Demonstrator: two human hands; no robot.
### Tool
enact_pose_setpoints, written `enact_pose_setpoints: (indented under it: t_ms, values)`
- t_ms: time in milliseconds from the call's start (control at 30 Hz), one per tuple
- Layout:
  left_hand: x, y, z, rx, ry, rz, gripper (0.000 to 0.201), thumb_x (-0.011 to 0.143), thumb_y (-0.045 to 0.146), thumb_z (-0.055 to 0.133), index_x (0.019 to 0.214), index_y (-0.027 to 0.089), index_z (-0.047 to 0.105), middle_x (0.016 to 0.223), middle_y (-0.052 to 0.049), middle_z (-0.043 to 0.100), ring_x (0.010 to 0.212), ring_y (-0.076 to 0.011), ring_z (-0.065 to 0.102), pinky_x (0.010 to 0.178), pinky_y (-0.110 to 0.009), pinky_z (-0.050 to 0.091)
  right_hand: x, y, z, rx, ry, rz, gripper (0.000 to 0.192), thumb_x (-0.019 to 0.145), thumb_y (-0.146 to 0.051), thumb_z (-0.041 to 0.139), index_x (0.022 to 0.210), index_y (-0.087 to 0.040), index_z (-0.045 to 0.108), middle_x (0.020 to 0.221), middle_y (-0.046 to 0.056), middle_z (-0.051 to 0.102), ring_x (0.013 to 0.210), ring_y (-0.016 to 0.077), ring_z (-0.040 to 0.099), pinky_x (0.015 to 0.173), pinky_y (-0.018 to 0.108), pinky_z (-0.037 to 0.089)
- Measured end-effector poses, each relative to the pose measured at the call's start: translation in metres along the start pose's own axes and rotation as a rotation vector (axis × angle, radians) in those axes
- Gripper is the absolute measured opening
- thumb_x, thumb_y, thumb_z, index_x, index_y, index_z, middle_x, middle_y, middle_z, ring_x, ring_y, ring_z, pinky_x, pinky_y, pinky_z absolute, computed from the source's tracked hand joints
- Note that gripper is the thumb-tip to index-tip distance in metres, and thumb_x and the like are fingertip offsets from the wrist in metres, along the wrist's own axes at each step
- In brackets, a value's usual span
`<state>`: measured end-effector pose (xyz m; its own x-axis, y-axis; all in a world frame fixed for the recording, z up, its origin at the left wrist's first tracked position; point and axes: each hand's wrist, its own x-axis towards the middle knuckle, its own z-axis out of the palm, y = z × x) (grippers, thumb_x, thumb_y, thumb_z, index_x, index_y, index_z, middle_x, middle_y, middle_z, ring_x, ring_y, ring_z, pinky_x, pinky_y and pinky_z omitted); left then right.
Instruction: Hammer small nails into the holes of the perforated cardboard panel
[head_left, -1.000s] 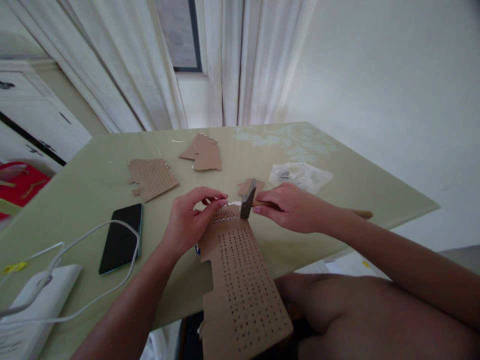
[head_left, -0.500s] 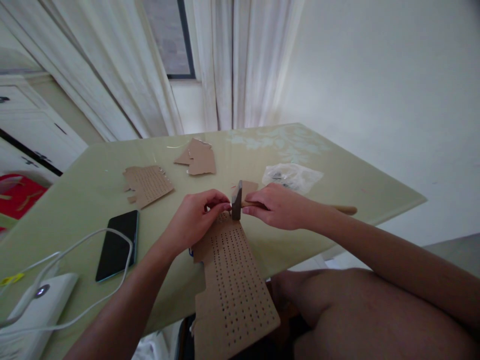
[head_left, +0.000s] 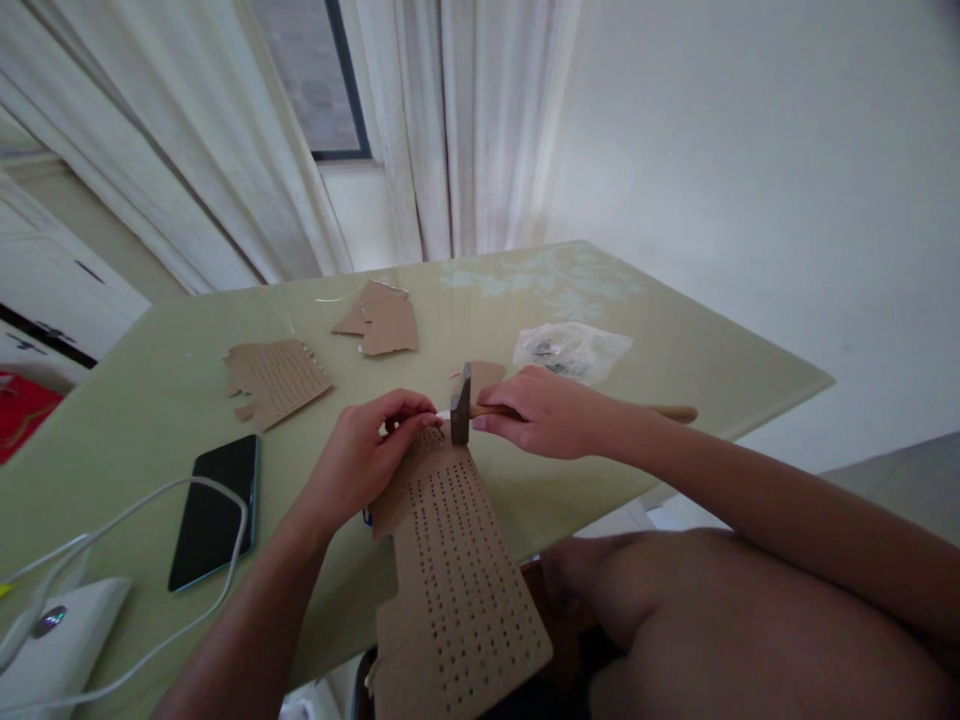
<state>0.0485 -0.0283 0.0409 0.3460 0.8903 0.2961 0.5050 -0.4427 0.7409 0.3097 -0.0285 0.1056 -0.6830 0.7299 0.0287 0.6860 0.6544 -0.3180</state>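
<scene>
Head view. We find the right hand (head_left: 551, 412) with its grip closed around the wooden handle of a small hammer with a dark metal head (head_left: 460, 404), held close up by the head; the tail of the handle shows beyond the wrist. The head stands on or just above the far end of a long brown cardboard strip punched with rows of small holes (head_left: 457, 570), which lies on the pale green glossy table (head_left: 150, 400) and overhangs its near edge toward the lap. The left hand (head_left: 360, 465) pinches its fingertips together at that same far end, touching the strip; the grip is nearly shut on something small and pale, which we cannot identify.

Progress, in our judgement: work is under way at the far rows only; the remaining rows appear as plain open holes. A second perforated cardboard piece (head_left: 274, 378) and plain cardboard scraps (head_left: 382, 322) lie apart at the back.

Not determinable: the exact contact of hammer face and strip, the contents of the clear plastic bag (head_left: 571, 350), and the white device (head_left: 56, 650) cut off at the corner beside the black phone (head_left: 214, 508)
</scene>
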Motion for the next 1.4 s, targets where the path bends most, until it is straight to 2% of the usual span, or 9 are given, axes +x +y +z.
enact_pose_setpoints:
  t_ms: [233, 533, 1200, 1400]
  values:
    - [-0.0072, 0.0035, 0.0018, -0.059, 0.001, 0.012, 0.020, 0.101, 0.037, 0.067, 0.099, 0.025, 0.082, 0.096, -0.002, 0.085, 0.086, -0.0206, 0.078, 0.077, -0.029, 0.058, 0.0011, 0.0007, -0.0009, -0.006, -0.024, 0.005, 0.029, 0.110, -0.030, 0.060, 0.090, -0.016, 0.076, 0.085, 0.006, 0.075, 0.075, 0.0182, 0.061, 0.071, 0.031, 0.034]
    - [-0.0079, 0.0072, 0.0055, -0.007, 0.046, 0.063, 0.018, 0.100, 0.033, 0.067, 0.100, 0.025, 0.082, 0.097, -0.002, 0.086, 0.088, -0.0211, 0.079, 0.081, -0.031, 0.060, 0.0012, -0.0006, -0.0014, -0.035, -0.041, 0.026, 0.031, 0.111, -0.031, 0.059, 0.089, -0.016, 0.074, 0.085, 0.007, 0.074, 0.076, 0.0183, 0.060, 0.071, 0.031, 0.032]
    - [-0.0069, 0.0074, 0.0046, 0.033, 0.029, 0.112, 0.017, 0.101, 0.030, 0.065, 0.102, 0.027, 0.082, 0.096, -0.001, 0.086, 0.086, -0.0199, 0.078, 0.084, -0.031, 0.061, 0.0013, -0.0003, -0.0017, -0.036, -0.032, 0.021, 0.030, 0.111, -0.031, 0.060, 0.089, -0.016, 0.075, 0.085, 0.007, 0.075, 0.076, 0.0185, 0.061, 0.071, 0.031, 0.033]
    - [-0.0058, 0.0101, 0.0045, 0.029, 0.030, 0.106, 0.017, 0.100, 0.030, 0.066, 0.100, 0.026, 0.082, 0.096, -0.001, 0.086, 0.085, -0.0197, 0.078, 0.080, -0.030, 0.060, 0.0013, -0.0012, -0.0023, -0.035, -0.030, 0.026, 0.029, 0.110, -0.031, 0.060, 0.090, -0.016, 0.074, 0.082, 0.005, 0.073, 0.074, 0.0174, 0.059, 0.071, 0.031, 0.032]
